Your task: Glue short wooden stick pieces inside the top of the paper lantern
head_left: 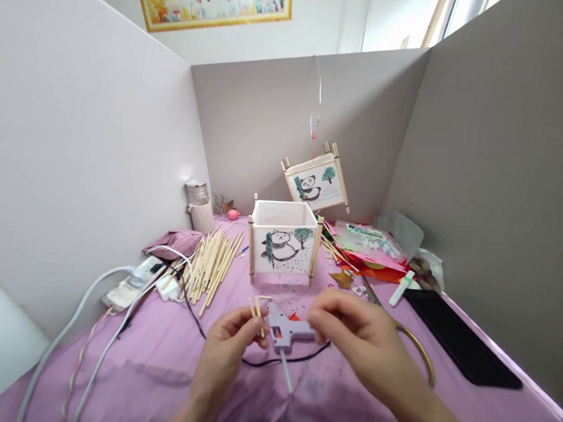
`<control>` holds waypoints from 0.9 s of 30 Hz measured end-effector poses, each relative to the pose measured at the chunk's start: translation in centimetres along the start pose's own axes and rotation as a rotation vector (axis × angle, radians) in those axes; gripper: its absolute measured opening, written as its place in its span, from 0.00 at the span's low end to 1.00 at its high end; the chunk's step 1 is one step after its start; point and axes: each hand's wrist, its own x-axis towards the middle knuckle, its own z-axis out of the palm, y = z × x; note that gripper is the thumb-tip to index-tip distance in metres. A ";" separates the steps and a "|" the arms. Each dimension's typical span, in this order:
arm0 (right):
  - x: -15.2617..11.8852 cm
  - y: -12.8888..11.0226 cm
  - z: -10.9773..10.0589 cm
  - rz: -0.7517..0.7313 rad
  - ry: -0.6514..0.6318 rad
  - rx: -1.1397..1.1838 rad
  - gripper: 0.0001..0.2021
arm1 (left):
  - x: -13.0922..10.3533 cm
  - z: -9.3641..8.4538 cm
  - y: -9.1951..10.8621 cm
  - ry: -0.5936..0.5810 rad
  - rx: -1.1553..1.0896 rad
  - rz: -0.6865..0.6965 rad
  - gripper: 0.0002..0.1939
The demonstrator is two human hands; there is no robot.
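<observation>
My left hand (234,340) pinches a couple of short wooden sticks (257,312), held upright between thumb and fingers. Close beside it, a pale purple glue gun (289,329) lies on the cloth with a glue stick (285,370) protruding from its back. My right hand (349,329) is curled, thumb against fingers, over the end of the gun's handle; whatever it holds, if anything, is hidden. Behind the gun stands a white box lantern (284,251) with wooden corner posts and a panda drawing. A second panda lantern (317,182) hangs tilted from a wire.
Loose wooden sticks (213,264) lie left, near a power strip (133,283) with cables and a bottle (199,206). At right are scissors (418,346), a black phone-like slab (462,337), a white-green tube (401,289) and coloured paper (381,265). Grey panels enclose the table.
</observation>
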 end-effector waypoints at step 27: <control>20.0 0.5 -7.7 0.149 0.014 -0.413 0.04 | 6.7 0.1 4.2 -0.004 0.424 0.104 0.17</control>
